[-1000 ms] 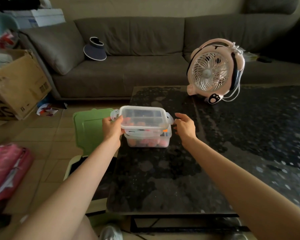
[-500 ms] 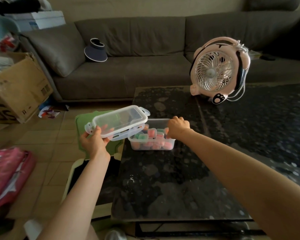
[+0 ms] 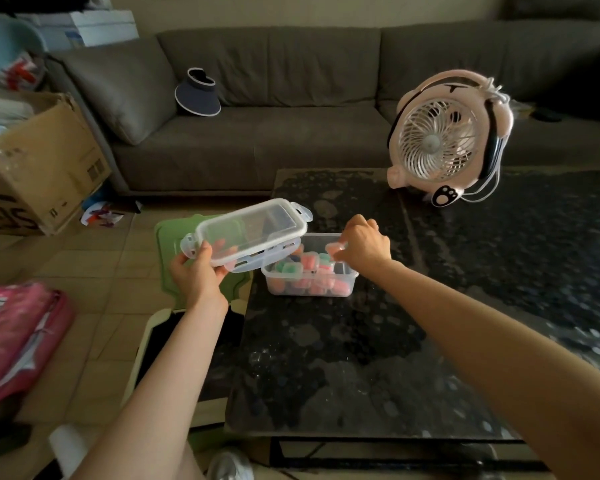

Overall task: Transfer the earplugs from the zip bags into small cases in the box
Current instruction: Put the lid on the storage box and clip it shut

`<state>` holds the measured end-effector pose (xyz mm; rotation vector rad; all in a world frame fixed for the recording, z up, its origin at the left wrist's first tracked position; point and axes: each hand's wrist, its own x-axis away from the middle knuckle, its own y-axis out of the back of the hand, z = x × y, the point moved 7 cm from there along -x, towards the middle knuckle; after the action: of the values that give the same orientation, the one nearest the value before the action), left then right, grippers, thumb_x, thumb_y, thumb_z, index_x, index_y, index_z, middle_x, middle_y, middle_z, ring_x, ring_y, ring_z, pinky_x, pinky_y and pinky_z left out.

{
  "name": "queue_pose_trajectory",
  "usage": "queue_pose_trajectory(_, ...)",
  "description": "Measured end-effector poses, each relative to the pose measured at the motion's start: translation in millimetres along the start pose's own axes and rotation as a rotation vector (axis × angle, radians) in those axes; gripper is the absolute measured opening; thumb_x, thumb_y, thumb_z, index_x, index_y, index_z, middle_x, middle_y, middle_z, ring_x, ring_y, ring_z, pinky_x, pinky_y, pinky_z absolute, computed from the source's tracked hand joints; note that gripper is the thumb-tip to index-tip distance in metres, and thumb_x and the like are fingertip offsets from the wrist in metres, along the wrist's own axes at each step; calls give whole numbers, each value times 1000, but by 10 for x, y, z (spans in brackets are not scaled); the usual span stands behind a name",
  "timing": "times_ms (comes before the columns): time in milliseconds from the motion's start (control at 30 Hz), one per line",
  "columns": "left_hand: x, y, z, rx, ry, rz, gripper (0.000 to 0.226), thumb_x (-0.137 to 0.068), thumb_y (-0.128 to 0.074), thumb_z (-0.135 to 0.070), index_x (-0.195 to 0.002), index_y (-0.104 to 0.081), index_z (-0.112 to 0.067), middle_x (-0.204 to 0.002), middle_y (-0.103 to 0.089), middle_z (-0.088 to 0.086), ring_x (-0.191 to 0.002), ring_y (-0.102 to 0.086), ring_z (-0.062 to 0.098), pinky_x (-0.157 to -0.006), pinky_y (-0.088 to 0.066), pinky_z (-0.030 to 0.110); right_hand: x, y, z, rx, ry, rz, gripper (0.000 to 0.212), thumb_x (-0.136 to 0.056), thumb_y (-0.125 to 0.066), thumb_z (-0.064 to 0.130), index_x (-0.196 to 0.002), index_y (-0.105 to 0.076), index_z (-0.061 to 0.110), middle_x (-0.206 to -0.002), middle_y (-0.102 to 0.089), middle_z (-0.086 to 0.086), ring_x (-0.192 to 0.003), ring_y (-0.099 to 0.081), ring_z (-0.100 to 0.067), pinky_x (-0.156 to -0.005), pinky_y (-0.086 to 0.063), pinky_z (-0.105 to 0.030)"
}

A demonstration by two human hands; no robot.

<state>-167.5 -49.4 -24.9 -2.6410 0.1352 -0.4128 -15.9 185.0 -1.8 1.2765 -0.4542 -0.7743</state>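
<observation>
A clear plastic box (image 3: 347, 289) stands open near the left edge of the dark table (image 3: 326, 358). Inside it lie several small cases (image 3: 309, 268) in pink, orange and green. My left hand (image 3: 196, 275) grips the box's clear clip lid (image 3: 253, 233), tilted, up and left of the box. My right hand (image 3: 362, 247) is over the box's far right corner and pinches one small pink case (image 3: 335, 250) in its fingertips. No zip bags are in view.
A pink desk fan (image 3: 444, 143) stands at the back of the table. Behind runs a grey sofa (image 3: 274, 116) with a visor cap (image 3: 198, 98). On the floor to the left are a green board (image 3: 174, 251), a cardboard carton (image 3: 39, 161) and a pink bag (image 3: 14, 337).
My left hand lifted the lid off the box and swung it to the left. My right hand reached into the box and came up pinching a small pink case.
</observation>
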Motion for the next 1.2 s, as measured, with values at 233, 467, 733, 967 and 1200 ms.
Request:
queue_pose_trajectory(233, 47, -271, 207, -113, 52, 156, 31, -93, -57, -12, -121, -46, -4, -95, -68, 6, -67, -70, 14, -50, -54, 22, 122, 157, -175, -786, -191, -31, 26, -94, -50, 14, -115, -65, 13, -99, -66, 0, -89, -62, -14, -66, -48, -21)
queue_pose_trajectory(467, 40, -441, 398, -599, -153, 173, 17, -90, -61, -18, -98, -49, -10, -99, -59, 6, -93, -62, 25, -78, -55, 40, 297, -20, -464, -1083, -428, 7, 26, -88, -63, 36, -93, -63, 11, -76, -66, -8, -62, -61, -15, -54, -46, -24)
queue_pose_trajectory(733, -17, -486, 497, -870, -211, 199, 32, -90, -60, -31, -113, -59, -8, -107, -62, 5, -95, -59, 22, -82, -51, 36, 394, -255, -609, -1110, -541, 63, 26, -83, -72, 30, -91, -62, 7, -69, -63, -8, -55, -58, -15, -48, -43, -24)
queue_pose_trajectory(967, -58, -475, 466, -795, -199, 208, 47, -90, -63, -22, -131, -45, -7, -113, -57, 4, -100, -57, 20, -83, -47, 31, 371, -257, -578, -1104, -533, 170, 26, -82, -73, 26, -96, -62, 7, -76, -65, -9, -61, -61, -17, -48, -45, -25)
queue_pose_trajectory(1200, -60, -496, 398, -937, -340, 246, 40, -89, -62, -23, -124, -52, -7, -111, -57, 7, -104, -57, 25, -87, -50, 37, 317, -255, -565, -1033, -495, 55, 40, -81, -74, 27, -112, -57, 7, -95, -63, -9, -72, -64, -17, -48, -49, -25)
